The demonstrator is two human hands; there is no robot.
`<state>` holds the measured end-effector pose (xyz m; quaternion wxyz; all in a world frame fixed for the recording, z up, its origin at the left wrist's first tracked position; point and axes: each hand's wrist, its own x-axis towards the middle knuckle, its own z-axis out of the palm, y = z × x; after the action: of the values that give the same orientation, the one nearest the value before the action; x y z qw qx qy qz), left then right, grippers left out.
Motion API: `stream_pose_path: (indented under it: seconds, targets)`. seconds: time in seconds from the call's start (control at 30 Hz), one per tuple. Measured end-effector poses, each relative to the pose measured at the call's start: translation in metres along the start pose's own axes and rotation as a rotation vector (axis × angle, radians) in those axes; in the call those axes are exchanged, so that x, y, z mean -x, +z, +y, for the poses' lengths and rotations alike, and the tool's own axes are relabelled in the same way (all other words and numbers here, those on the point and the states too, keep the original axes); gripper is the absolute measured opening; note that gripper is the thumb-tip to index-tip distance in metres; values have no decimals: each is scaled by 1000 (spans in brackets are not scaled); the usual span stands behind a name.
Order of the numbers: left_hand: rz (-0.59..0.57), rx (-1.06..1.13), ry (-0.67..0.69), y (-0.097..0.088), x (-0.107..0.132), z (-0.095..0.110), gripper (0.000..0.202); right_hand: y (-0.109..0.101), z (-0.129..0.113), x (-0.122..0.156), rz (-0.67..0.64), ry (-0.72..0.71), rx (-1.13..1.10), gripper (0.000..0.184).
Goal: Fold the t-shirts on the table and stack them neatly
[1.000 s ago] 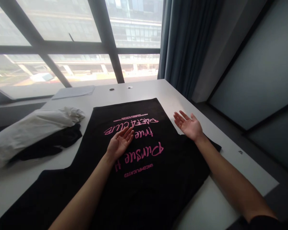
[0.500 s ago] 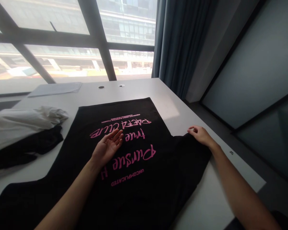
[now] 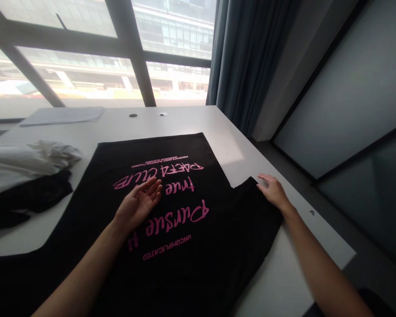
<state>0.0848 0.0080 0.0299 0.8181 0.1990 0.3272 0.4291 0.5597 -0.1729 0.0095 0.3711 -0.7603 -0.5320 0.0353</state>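
Note:
A black T-shirt point(image 3: 171, 149) with pink lettering lies flat on a white table point(image 3: 191, 121), its hem toward the window. My left hand point(image 3: 138, 203) hovers palm-up over the print at the shirt's middle, fingers stretched out and holding nothing. My right hand point(image 3: 273, 191) rests on the outer edge of the shirt's right sleeve point(image 3: 251, 207), fingers extended and lying flat on the cloth and table.
A bundle of white cloth point(image 3: 23, 158) over a dark garment point(image 3: 26, 198) lies at the table's left. A grey sheet point(image 3: 62, 115) sits at the back left near two cable holes point(image 3: 133, 115). The table's right edge drops off beside a blue curtain point(image 3: 244, 61).
My right hand dropped from a raised palm-up pose onto the right sleeve's edge, curled there, then flattened. My left hand kept its pose. The view shifted right.

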Motion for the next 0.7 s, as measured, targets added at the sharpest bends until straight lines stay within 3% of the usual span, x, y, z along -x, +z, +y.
stream_pose_path:
  seconds: [0.07,0.13,0.33,0.5,0.7]
  targets:
    - [3,-4,4,0,0,0,32,3,-12,2,99,-101,135,39]
    - [9,-11,7,1,0,0,32,10,-27,7,102,-176,189,43]
    - [6,-14,5,3,3,0,33,38,-52,24,-335,-215,383,60]
    - [-1,-11,12,3,3,0,32,35,-50,23,-232,-209,347,63]
    - [50,-169,93,13,8,-5,25,38,-51,23,-344,-193,373,63]
